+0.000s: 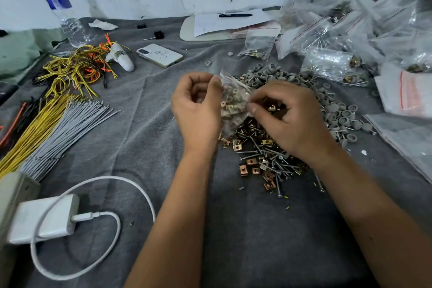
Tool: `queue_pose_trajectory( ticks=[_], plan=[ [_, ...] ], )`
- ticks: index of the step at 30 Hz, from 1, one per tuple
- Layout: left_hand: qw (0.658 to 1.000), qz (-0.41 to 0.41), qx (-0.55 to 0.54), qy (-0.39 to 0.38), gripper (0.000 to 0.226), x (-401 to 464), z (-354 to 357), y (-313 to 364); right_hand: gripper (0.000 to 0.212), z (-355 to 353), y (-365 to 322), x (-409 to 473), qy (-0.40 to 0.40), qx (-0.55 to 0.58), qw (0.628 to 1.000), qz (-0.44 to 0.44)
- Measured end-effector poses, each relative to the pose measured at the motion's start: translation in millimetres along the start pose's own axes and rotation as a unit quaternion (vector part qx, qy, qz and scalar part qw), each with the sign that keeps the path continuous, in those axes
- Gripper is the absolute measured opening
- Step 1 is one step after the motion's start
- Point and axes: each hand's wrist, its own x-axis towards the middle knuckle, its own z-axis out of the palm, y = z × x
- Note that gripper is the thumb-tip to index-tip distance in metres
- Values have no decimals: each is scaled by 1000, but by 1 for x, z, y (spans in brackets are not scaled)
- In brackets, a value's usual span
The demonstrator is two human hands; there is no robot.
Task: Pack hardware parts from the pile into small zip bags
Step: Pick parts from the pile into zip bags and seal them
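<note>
— Head view first: where is the zip bag?
— The small zip bag [234,103] hangs just above the far edge of the hardware pile [261,154], between the two hands. It is clear, partly filled with brass-coloured clip nuts, and its mouth points up and away from the person.

— What are the hands doing?
— The left hand [197,110] pinches the bag's upper left edge between thumb and curled fingers. The right hand [289,119] pinches the bag's right edge with thumb and forefinger, and a brass clip nut [271,108] shows at its curled fingers; whether it is held there or lying behind, I cannot tell.

— And the pile itself?
— Clip nuts and long screws lie mixed on the grey cloth of the desk [233,229], directly under the right wrist. Grey plastic caps [339,114] spread beyond the pile and to its right.

— What lies farther out from the pile?
— To the far right, a heap of filled bags [336,63] and flat empty bags with red strips [409,93]. Beyond the pile, a white phone [159,55] face down, and a clipboard with paper and a pen [235,15]. To the left, bundles of yellow and grey wires [58,124], and a water bottle [63,11] at the wall. Nearer left, a white charger [44,217] with its looped cable.
</note>
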Motion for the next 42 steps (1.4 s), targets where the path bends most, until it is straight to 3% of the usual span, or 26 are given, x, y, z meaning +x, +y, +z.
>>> queue_pose_trajectory(
  ticks=[2, 5, 8, 10, 13, 16, 19, 23, 28, 31, 37, 42],
  plan=[
    [998, 29, 55, 8, 9, 1, -1, -2, 7, -3, 1, -1, 17, 124, 991, 41],
    [991, -49, 55, -116, 41, -2, 0, -6, 13, -11, 1, 1, 56, 282, 956, 59],
    [967, -118, -16, -227, 67, -8, 6, -6, 12, -15, 5, 5, 98, 318, 940, 76],
    [959, -113, -34, -258, 62, -10, 8, -5, 12, -16, 8, 7, 128, 325, 933, 90],
    [957, -88, 7, -278, 35, -12, 9, -8, 20, -17, 9, 8, 168, 325, 925, 100],
    [951, -96, 10, -294, 29, -12, 11, -10, 24, -15, 10, 8, 191, 315, 919, 140],
    [955, -98, 7, -279, 38, -10, 12, -11, 20, -14, 8, 8, 164, 309, 911, 219],
    [962, -125, -15, -243, 38, -8, 11, -11, 26, -11, 9, 7, 86, 223, 939, 249],
    [940, -206, -89, -256, 42, -5, 7, -9, 13, -10, 13, 6, 123, 183, 938, 267],
    [926, -249, -106, -264, 26, -6, 6, -9, 14, -11, 15, 6, 131, 155, 937, 285],
    [972, -187, -77, -121, 27, 2, 6, -20, 17, -10, 11, 2, -8, 78, 963, 258],
    [987, -140, -33, -67, 29, 4, 4, -26, 17, -8, 10, 2, -81, 84, 959, 257]
  ],
)
